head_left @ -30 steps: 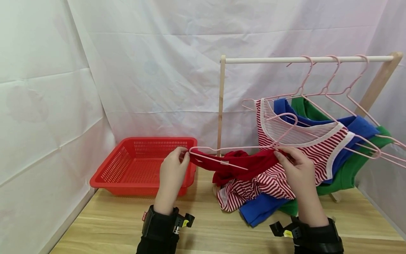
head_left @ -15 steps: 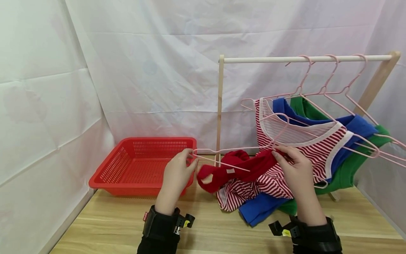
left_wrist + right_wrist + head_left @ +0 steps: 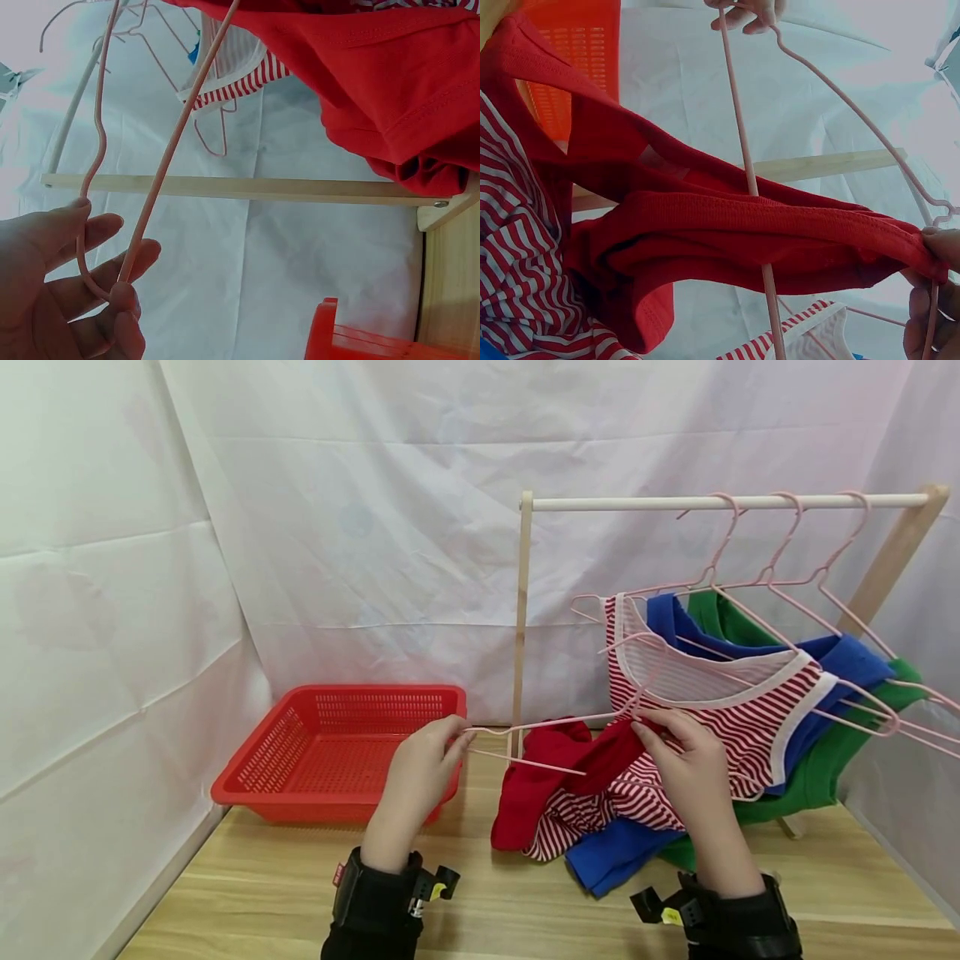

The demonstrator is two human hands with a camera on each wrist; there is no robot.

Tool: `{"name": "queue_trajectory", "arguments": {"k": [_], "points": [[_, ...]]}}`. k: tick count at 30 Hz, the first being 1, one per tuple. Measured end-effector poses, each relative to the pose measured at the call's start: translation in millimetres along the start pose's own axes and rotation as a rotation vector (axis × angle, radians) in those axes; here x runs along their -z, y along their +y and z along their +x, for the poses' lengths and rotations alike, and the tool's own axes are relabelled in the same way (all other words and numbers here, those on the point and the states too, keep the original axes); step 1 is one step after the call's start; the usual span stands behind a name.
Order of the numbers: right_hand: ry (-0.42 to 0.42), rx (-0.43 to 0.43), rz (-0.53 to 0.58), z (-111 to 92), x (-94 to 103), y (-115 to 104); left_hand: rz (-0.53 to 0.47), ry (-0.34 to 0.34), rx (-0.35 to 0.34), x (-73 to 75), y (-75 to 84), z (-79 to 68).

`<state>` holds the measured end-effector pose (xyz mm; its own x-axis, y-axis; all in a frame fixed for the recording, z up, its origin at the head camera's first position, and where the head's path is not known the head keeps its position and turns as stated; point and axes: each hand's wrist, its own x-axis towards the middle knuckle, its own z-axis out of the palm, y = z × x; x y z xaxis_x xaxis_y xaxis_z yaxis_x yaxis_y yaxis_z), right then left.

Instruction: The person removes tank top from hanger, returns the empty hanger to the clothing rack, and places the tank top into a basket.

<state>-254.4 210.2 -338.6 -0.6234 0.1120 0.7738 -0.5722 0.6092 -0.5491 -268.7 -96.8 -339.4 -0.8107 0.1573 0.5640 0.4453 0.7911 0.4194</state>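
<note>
My left hand point(image 3: 423, 772) holds one end of a pink clothes hanger point(image 3: 562, 721), its fingers around the bent wire in the left wrist view. The hanger's hook points up, near my right hand point(image 3: 686, 764). That hand pinches a strap of a red tank top point(image 3: 517, 806) together with the hanger's wire. In the right wrist view, the hanger's lower bar point(image 3: 739, 124) passes through the tank top, whose other strap point(image 3: 536, 60) hangs loose. The rest of the red cloth droops over a striped top's lower part, away from my left hand.
A wooden rack point(image 3: 522, 610) with a white rail point(image 3: 615, 503) stands at right. From it hang a red-and-white striped top point(image 3: 780, 718), a blue top point(image 3: 862, 662) and a green one point(image 3: 825, 785) on pink hangers. A red plastic basket point(image 3: 300, 797) sits at left on the wooden table point(image 3: 525, 918).
The red tank top's left strap has slipped off the hanger end at my left hand and dropped toward the table. The hanger's hook has shifted left, and my right hand moved slightly left.
</note>
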Motion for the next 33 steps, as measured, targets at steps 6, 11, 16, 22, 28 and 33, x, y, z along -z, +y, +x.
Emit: {"name": "queue_trajectory", "arguments": {"k": [6, 11, 16, 22, 28, 33], "points": [[-0.015, 0.004, -0.018, -1.8, -1.2, 0.2, -0.08, 0.084, -0.024, 5.7, 1.1, -0.5], [-0.051, 0.021, -0.027, -2.5, -3.1, -0.1, -0.128, 0.19, -0.058, 7.8, 1.8, 0.0], [-0.073, 0.025, -0.039, -3.3, -4.8, -0.2, -0.131, 0.248, -0.061, 9.8, 0.7, 0.2], [-0.073, 0.038, -0.042, -2.7, -3.9, 2.1, -0.16, 0.26, -0.008, 15.2, -2.3, -1.8], [-0.059, 0.049, -0.06, -1.3, -1.2, 3.0, -0.211, 0.254, 0.041, 20.5, -7.7, -2.6], [-0.062, 0.042, -0.078, 0.1, -1.0, 4.4, -0.261, 0.265, 0.077, 26.6, -11.7, -3.1]]}}
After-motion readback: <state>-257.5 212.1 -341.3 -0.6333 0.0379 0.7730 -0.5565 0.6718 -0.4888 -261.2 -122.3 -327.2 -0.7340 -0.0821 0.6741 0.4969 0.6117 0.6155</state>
